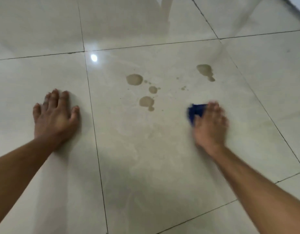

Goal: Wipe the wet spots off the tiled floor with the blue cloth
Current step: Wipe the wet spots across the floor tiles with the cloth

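My right hand [210, 124] presses a crumpled blue cloth [194, 111] onto the glossy pale tiled floor [162, 166]; only the cloth's left part shows from under my fingers, and the hand is blurred. Several brownish wet spots lie on the same tile ahead of it: a large one [134, 79], a small one [153, 89], another [146, 102] nearest the cloth on its left, and one at the far right [204, 70]. Faint streaks mark the tile nearer to me. My left hand [55, 115] rests flat on the neighbouring tile, fingers spread, holding nothing.
Dark grout lines [93, 125] divide the large tiles. A bright lamp reflection [94, 57] sits near the tile corner. A darker edge, perhaps a wall base [295, 5], runs along the top right corner.
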